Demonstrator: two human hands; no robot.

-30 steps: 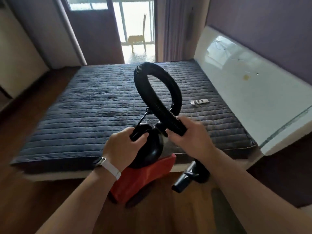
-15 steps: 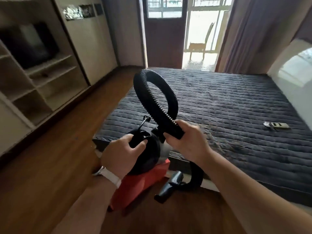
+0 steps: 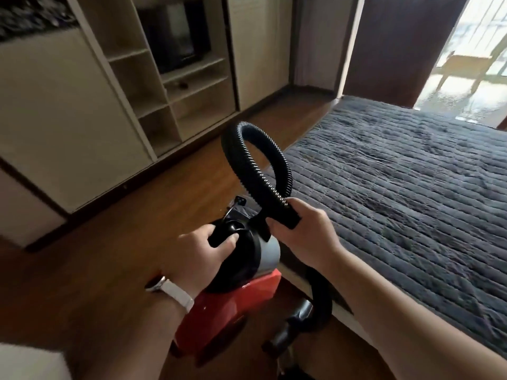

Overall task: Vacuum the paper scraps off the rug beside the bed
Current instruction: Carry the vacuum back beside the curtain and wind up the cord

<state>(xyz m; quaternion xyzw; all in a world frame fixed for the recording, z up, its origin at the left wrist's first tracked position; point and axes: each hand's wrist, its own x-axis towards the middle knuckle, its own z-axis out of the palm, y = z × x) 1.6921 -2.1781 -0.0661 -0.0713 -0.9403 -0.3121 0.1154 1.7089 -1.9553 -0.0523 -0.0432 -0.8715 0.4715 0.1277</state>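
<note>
- Fingers of my left hand [image 3: 201, 252] are wrapped tight round the black handle on top of the vacuum [image 3: 241, 286], carrying its red and grey body above the wooden floor [image 3: 115, 248]
- Fingers of my right hand [image 3: 303, 231] are closed on the cuff of the ribbed hose [image 3: 256, 163], which loops up and over in front of me, then drops under my right forearm to the nozzle [image 3: 292, 327] hanging low by the bed [image 3: 397, 187]
- Head view, the only one: no rug and no paper scraps show here, so I cannot tell which way they lie from my hands
- My judgement: the nozzle points down and toward my left, its length slanting to the floor; my right hand is the nearer one to steer it once the rug is found
</note>
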